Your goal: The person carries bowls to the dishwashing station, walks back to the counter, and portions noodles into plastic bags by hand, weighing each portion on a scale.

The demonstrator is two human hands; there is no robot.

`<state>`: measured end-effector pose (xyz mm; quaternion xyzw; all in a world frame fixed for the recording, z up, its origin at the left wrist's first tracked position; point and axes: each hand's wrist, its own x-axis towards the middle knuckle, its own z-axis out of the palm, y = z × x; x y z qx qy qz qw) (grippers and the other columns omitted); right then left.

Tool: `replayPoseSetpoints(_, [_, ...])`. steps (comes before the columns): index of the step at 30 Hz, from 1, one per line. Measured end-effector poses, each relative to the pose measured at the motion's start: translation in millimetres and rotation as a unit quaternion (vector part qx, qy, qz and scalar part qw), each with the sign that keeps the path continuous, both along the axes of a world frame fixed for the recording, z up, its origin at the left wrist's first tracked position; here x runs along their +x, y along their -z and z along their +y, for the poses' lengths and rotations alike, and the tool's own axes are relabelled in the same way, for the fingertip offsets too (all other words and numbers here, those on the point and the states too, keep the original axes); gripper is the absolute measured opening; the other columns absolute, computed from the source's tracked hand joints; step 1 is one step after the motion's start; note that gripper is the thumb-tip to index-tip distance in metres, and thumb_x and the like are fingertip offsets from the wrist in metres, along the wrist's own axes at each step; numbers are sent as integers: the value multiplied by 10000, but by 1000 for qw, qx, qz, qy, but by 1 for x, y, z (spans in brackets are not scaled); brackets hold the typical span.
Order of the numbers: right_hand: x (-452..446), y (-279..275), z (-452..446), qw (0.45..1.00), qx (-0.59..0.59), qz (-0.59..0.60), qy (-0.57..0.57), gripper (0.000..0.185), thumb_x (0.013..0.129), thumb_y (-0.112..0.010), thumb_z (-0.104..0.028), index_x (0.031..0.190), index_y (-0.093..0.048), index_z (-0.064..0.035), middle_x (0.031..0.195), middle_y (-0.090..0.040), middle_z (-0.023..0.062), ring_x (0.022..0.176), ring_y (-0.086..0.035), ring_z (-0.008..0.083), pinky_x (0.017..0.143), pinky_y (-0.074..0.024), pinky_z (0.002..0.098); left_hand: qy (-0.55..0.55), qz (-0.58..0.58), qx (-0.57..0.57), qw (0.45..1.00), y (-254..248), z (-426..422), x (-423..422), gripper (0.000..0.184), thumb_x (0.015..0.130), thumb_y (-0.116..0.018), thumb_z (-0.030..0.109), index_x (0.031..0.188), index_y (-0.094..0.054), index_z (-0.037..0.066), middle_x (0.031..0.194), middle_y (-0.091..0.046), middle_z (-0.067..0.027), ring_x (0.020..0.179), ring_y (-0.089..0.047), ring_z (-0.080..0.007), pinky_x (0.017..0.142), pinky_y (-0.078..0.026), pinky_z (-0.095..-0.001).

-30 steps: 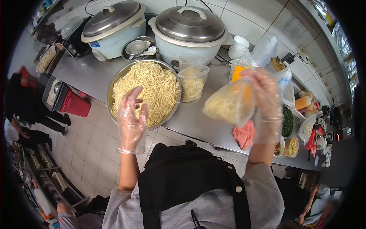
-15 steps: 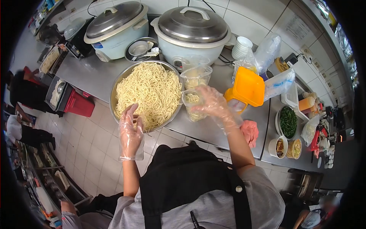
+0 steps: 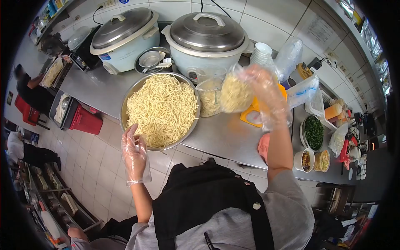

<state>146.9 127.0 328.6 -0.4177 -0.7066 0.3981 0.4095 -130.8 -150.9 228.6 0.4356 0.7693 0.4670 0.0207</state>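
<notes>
The right hand (image 3: 268,89), raised over the counter (image 3: 216,137), grips a noodle bag (image 3: 236,96) — the left hand (image 3: 135,157), relaxed and unclenched, is beside the bowl (image 3: 124,109).

1. One camera, worn on the person's head, looks forward and steeply down over the black apron (image 3: 196,191), which fills the bottom middle.
2. Its lens is very wide: straight edges bow, and darkness rounds off the corners.
3. The apron and grey sleeve (image 3: 287,196) lie nearest; the left hand (image 3: 135,157) and right hand (image 3: 266,91) come farther out, both fully in frame.
4. The noodle bowl (image 3: 124,110), just left of centre, is seen from above at a slant.
5. Beyond it, the view takes in the cooker (image 3: 204,56) and tiled wall (image 3: 266,21) along the top, with floor (image 3: 104,166) at lower left.
</notes>
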Motion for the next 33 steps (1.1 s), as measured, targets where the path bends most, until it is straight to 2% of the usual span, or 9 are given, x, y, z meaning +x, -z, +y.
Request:
replayPoseSetpoints(2, [11,-10,43,995,35,-91,-37,237,898,-665,-242,1013,-694,-37,859,-614,49,855,-615,219,834,-473,344,-8,-6,2,1000,0,-2,-1,419,915,-614,-15,1319,-578,92,1268,-577,-132,832,-630,-171,754,-554,-313])
replayPoseSetpoints(4, [15,-7,73,944,258,-204,-33,290,884,-663,-260,1052,-700,-26,914,-665,107,892,-643,270,834,-486,371,-14,9,2,1000,1,-3,-2,419,917,-623,-3,1323,-576,92,1265,-578,-131,829,-630,-167,753,-553,-312])
replayPoseSetpoints(15, [-34,124,191,860,156,-484,-55,356,873,-643,-332,1122,-715,-87,1095,-685,200,1057,-647,362,920,-498,448,-49,12,-7,999,-3,-16,2,395,937,-621,52,1327,-575,93,1258,-575,-122,840,-631,-183,753,-553,-327])
replayPoseSetpoints(20, [-16,99,163,849,143,-497,-108,481,863,-677,-350,1272,-647,-99,1274,-629,189,1222,-571,349,1058,-425,410,-62,3,5,998,3,-18,1,412,927,-616,8,1327,-576,102,1289,-567,-126,845,-636,-186,737,-556,-328])
replayPoseSetpoints(24, [59,-7,86,935,168,-272,153,557,832,-737,-260,1345,-584,-108,1370,-570,187,1337,-473,335,1111,-375,438,-70,31,-2,997,12,-21,-10,447,929,-602,-2,1358,-556,114,1300,-554,-132,865,-638,-192,729,-551,-329])
replayPoseSetpoints(28, [152,-19,71,710,368,-379,465,715,777,-785,-208,1412,-488,-65,1320,-588,224,1245,-536,398,1057,-416,428,-50,30,7,998,8,-12,-16,446,935,-589,-12,1360,-557,119,1287,-558,-113,847,-629,-183,729,-548,-322])
replayPoseSetpoints(29, [173,-14,67,708,368,-377,470,715,777,-785,-208,1412,-488,-65,1320,-588,224,1245,-536,398,1057,-416,428,-49,30,-2,998,6,-10,-16,441,937,-586,-14,1357,-558,118,1282,-560,-110,839,-624,-179,729,-548,-320])
replayPoseSetpoints(31, [213,6,68,850,167,-337,370,762,770,-788,-179,1446,-453,-71,1323,-592,210,1220,-546,410,1035,-433,417,-31,28,10,999,5,-1,-19,438,939,-578,-26,1354,-559,112,1270,-565,-106,827,-612,-171,727,-545,-312])
replayPoseSetpoints(33, [244,33,74,871,183,-294,348,689,793,-763,-174,1415,-489,-59,1304,-604,210,1200,-558,411,1017,-441,423,-18,66,13,998,-6,12,-15,423,939,-577,-33,1343,-564,91,1264,-570,-110,828,-609,-171,729,-541,-307])
